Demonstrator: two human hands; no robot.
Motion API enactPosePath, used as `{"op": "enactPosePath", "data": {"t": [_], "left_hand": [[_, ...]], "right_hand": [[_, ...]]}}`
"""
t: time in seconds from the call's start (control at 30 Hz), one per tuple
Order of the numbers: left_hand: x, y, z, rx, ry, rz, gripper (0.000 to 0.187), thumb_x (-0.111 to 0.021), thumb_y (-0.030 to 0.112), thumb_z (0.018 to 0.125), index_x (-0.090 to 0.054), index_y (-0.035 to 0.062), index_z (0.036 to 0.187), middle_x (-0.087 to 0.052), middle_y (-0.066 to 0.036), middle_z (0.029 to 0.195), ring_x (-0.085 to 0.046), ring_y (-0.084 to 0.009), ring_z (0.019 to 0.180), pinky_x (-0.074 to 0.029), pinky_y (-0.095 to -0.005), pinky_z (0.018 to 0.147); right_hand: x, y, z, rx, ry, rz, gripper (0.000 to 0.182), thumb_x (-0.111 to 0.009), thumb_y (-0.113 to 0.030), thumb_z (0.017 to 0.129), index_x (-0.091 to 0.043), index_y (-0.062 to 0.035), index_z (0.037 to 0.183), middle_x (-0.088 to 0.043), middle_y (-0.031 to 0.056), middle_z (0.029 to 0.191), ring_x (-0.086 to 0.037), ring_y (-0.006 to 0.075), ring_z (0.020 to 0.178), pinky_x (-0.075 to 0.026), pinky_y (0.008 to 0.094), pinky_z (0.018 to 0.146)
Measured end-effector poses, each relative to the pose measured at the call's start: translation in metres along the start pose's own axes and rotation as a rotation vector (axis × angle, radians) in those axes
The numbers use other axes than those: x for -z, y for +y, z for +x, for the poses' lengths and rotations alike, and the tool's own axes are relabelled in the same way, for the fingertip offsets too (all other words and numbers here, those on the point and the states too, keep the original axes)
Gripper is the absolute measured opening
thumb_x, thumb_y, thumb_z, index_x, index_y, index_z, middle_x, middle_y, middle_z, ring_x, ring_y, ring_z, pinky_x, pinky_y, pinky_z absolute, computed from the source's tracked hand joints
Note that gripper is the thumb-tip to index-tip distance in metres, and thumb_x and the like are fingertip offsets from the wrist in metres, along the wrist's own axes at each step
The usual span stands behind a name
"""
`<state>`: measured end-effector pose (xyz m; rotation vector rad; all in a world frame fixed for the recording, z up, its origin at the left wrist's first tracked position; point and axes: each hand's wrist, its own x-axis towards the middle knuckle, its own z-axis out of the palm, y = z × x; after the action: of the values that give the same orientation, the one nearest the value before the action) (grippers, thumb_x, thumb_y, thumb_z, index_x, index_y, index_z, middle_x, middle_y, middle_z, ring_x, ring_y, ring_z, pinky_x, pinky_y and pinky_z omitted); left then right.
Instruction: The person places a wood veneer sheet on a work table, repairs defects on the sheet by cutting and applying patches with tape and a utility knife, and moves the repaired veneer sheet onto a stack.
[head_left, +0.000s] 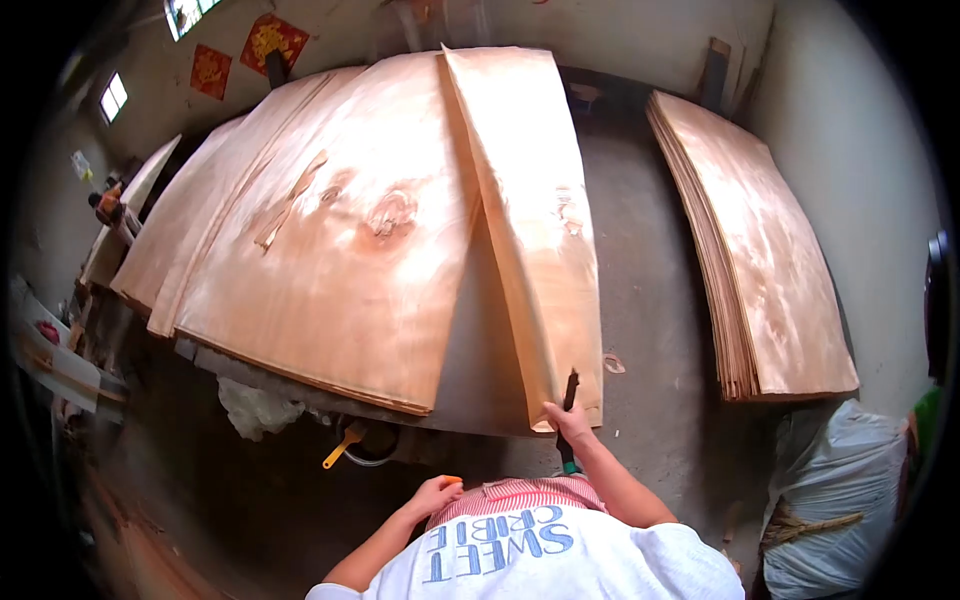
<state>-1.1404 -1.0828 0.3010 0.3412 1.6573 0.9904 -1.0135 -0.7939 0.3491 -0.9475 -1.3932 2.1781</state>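
Observation:
My right hand (571,424) is closed round a dark tool with a green end (568,458), at the near edge of a narrow wood veneer sheet (545,230). That sheet slants away from me, its left edge raised and curled. My left hand (436,494) is closed near my waist, with a small orange thing (453,480) at its fingertips. Left of the narrow sheet lies a wide stack of veneer (340,290), its top sheet marked by a knot and a torn strip.
Another veneer stack (760,260) lies to the right, by the wall. A wrapped white sack (835,500) stands at the lower right. Below the wide stack are a yellow-handled brush (345,445) on a round container and crumpled plastic (257,408). A person (112,205) is at the far left.

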Motion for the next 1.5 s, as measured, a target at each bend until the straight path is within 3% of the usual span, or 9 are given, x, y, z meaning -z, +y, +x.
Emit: {"op": "enactPosePath", "data": {"t": [0.13, 0.3, 0.47, 0.63, 0.93, 1.2, 1.37, 1.47, 1.5], "left_hand": [[-0.052, 0.030, 0.028, 0.127, 0.084, -0.029, 0.031, -0.050, 0.020, 0.086, -0.049, -0.0004, 0.110, -0.059, -0.010, 0.092, -0.058, -0.0120, 0.077, -0.046, -0.0222, 0.065], [-0.163, 0.089, 0.082, 0.013, -0.096, 0.082, 0.033, -0.049, 0.022, 0.087, -0.050, -0.0023, 0.108, -0.059, -0.011, 0.094, -0.057, -0.0138, 0.080, -0.046, -0.0247, 0.072], [-0.251, 0.139, 0.124, -0.049, -0.231, 0.299, 0.036, -0.052, 0.026, 0.085, -0.050, -0.0033, 0.107, -0.059, -0.010, 0.093, -0.057, -0.0134, 0.079, -0.046, -0.0251, 0.072], [-0.320, 0.146, 0.194, 0.072, -0.211, 0.283, 0.036, -0.052, 0.029, 0.084, -0.052, -0.0009, 0.104, -0.058, -0.007, 0.087, -0.057, -0.0123, 0.075, -0.046, -0.0244, 0.064], [-0.510, 0.143, 0.396, 0.353, 0.161, 0.066, 0.057, -0.034, 0.050, 0.086, -0.048, -0.0024, 0.105, -0.053, -0.016, 0.091, -0.054, -0.0233, 0.071, -0.048, -0.0341, 0.058], [-0.669, 0.188, 0.459, 0.523, 0.304, 0.072, 0.068, -0.033, 0.058, 0.082, -0.043, -0.0012, 0.114, -0.054, -0.018, 0.097, -0.056, -0.0302, 0.079, -0.050, -0.0381, 0.054], [-0.728, 0.194, 0.476, 0.621, 0.143, -0.214, 0.072, -0.024, 0.064, 0.081, -0.038, 0.0065, 0.121, -0.048, -0.017, 0.114, -0.054, -0.0333, 0.089, -0.046, -0.0497, 0.072], [-0.807, 0.174, 0.483, 0.578, 0.089, -0.529, 0.068, -0.021, 0.062, 0.082, -0.038, 0.0093, 0.121, -0.047, -0.014, 0.117, -0.054, -0.0330, 0.094, -0.044, -0.0519, 0.078], [-0.822, 0.168, 0.480, 0.544, 0.113, -0.626, 0.066, -0.021, 0.061, 0.083, -0.039, 0.0096, 0.120, -0.049, -0.013, 0.115, -0.053, -0.0327, 0.095, -0.044, -0.0513, 0.079]], "right_hand": [[0.085, -0.042, -0.016, -0.121, -0.084, 0.457, 0.021, -0.056, -0.014, 0.080, -0.043, -0.0120, 0.064, -0.036, -0.0056, 0.049, -0.034, 0.0057, 0.040, -0.026, 0.0219, 0.039], [0.221, -0.078, -0.043, -0.085, -0.211, 0.889, 0.009, -0.044, -0.016, 0.084, -0.047, -0.0092, 0.079, -0.041, -0.0090, 0.047, -0.038, -0.0008, 0.038, -0.028, 0.0159, 0.039], [0.348, -0.106, -0.085, 0.000, -0.139, 0.693, 0.014, -0.042, -0.018, 0.086, -0.045, -0.0104, 0.075, -0.036, -0.0091, 0.044, -0.032, 0.0017, 0.038, -0.025, 0.0174, 0.038], [0.451, -0.112, -0.114, 0.038, 0.063, 0.537, 0.013, -0.045, -0.018, 0.085, -0.046, -0.0103, 0.075, -0.035, -0.0075, 0.046, -0.031, 0.0026, 0.038, -0.025, 0.0187, 0.037], [0.635, -0.177, -0.126, 0.130, 0.305, 0.349, 0.007, -0.047, -0.010, 0.083, -0.048, -0.0078, 0.089, -0.044, -0.0045, 0.057, -0.033, 0.0026, 0.038, -0.027, 0.0182, 0.037], [0.789, -0.233, -0.145, 0.083, 0.450, 0.329, 0.007, -0.048, -0.007, 0.081, -0.047, -0.0060, 0.087, -0.042, -0.0038, 0.056, -0.035, 0.0033, 0.038, -0.028, 0.0182, 0.037], [0.867, -0.226, -0.156, 0.076, 0.502, 0.337, 0.005, -0.049, -0.006, 0.080, -0.047, -0.0063, 0.085, -0.042, -0.0036, 0.055, -0.036, 0.0044, 0.039, -0.029, 0.0194, 0.037], [0.972, -0.229, -0.181, 0.104, 0.481, 0.264, 0.005, -0.049, -0.005, 0.080, -0.047, -0.0068, 0.084, -0.042, -0.0034, 0.055, -0.037, 0.0051, 0.039, -0.030, 0.0196, 0.037], [0.991, -0.233, -0.187, 0.113, 0.484, 0.284, 0.007, -0.052, -0.008, 0.080, -0.047, -0.0070, 0.075, -0.042, -0.0013, 0.051, -0.039, 0.0071, 0.041, -0.032, 0.0216, 0.040]]}}
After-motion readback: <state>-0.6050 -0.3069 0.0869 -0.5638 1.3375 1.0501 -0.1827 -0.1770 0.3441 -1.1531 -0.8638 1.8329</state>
